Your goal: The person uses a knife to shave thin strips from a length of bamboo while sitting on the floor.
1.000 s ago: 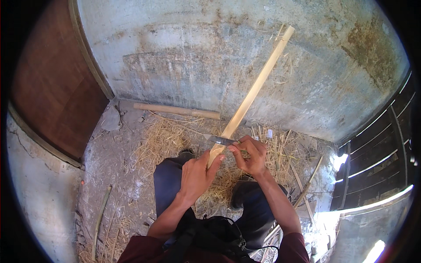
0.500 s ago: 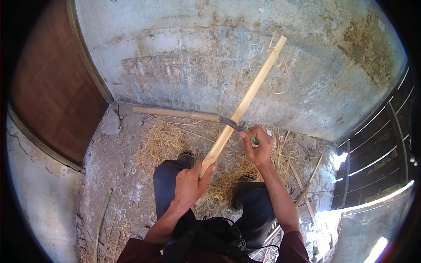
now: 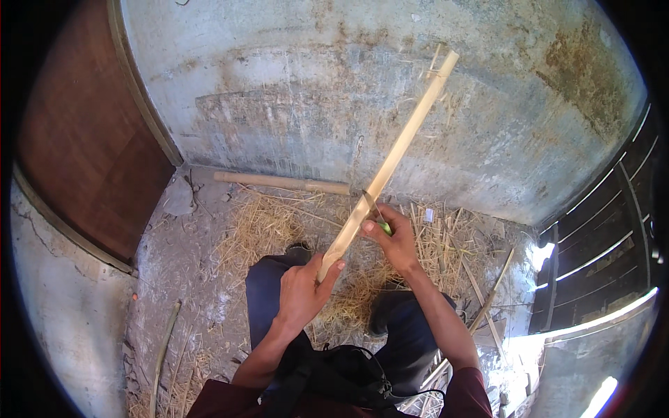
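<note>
A long pale bamboo strip [image 3: 411, 129] slants up and away to the right, its far end in front of the wall. My left hand [image 3: 301, 291] is closed round its near end, between my knees. In my right hand [image 3: 396, 240] is a knife [image 3: 380, 221] with a green handle, part of it hidden by the fingers. The blade lies against the strip, a little beyond my left hand. Thin curled shavings [image 3: 435, 70] cling near the strip's far end.
A bamboo pole [image 3: 279, 182] lies along the foot of the stained wall [image 3: 279, 104]. Heaps of shavings [image 3: 258, 226] cover the floor around my feet. Loose sticks [image 3: 491, 292] lie at the right, another stick [image 3: 164, 348] at the left. A brown door [image 3: 90, 139] stands far left.
My right hand has moved nearer and slightly left along the strip, and the knife has turned. My left hand keeps its hold in nearly the same place.
</note>
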Demonstrator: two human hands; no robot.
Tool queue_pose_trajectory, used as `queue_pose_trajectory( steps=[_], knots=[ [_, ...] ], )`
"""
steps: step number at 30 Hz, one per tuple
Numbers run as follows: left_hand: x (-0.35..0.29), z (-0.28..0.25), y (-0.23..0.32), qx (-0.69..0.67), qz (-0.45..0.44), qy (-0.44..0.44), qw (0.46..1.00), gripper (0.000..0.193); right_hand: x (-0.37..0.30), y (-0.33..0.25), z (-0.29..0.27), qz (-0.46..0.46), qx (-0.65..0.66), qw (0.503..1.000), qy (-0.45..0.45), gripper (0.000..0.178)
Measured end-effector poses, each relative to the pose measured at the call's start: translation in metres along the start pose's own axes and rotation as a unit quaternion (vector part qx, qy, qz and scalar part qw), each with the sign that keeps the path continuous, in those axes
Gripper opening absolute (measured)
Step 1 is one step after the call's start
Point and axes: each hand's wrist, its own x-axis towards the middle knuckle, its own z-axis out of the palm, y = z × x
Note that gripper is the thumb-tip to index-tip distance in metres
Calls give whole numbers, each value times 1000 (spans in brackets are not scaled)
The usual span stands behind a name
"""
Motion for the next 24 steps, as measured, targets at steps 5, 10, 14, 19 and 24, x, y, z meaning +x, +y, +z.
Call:
queue_pose_trajectory(
  steps=[5,10,14,19,24],
  knots=[
    [2,0,3,18,-5,-12,1000,37,-1,7,-6,68,46,996,-33,21],
    [4,-3,0,57,9,-28,998,41,-2,11,-1,88,27,996,-14,21],
    [12,2,-2,-50,-39,-59,996,36,-3,21,10,45,103,994,12,19],
    [21,6,3,-167,-76,-94,978,33,-3,27,-2,5,-68,998,-12,20],
    [17,-1,-6,-219,-40,-62,973,36,-15,-19,-9,-107,-175,978,28,18]
  ],
)
